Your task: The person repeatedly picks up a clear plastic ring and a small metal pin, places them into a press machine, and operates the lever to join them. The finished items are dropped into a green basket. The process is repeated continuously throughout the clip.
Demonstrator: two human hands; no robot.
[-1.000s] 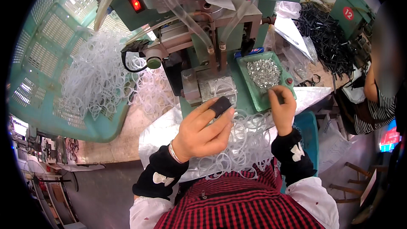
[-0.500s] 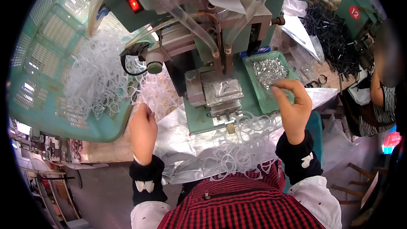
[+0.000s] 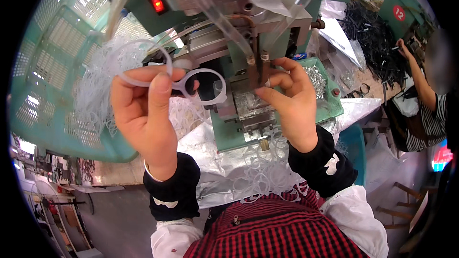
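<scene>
My left hand (image 3: 148,119) is closed on a translucent pale eyeglass frame (image 3: 179,85), raised to the left of the machine. Thumb and fingers pinch it near the bridge, and both round rims show. My right hand (image 3: 295,110) reaches in beside the machine's two upright copper-coloured rods (image 3: 255,74), above a metal block (image 3: 249,99). Its thumb and fingertips come together there; whatever they hold is too small or hidden to name. Partly behind this hand stands a green tray (image 3: 333,111) with tiny silvery metal pieces (image 3: 316,80).
Translucent frames (image 3: 265,179) lie heaped on silvery sheeting at the table's front. A large green basket (image 3: 48,136) at left holds more. Clear hoses (image 3: 217,16) hang over the machine. Black strip-like parts (image 3: 373,43) are piled at right, near another person's arm (image 3: 420,74).
My left hand has risen from the pile beside the basket with an eyeglass frame. My right hand has moved left from the tray to the machine's rods. The tray sits slightly farther right.
</scene>
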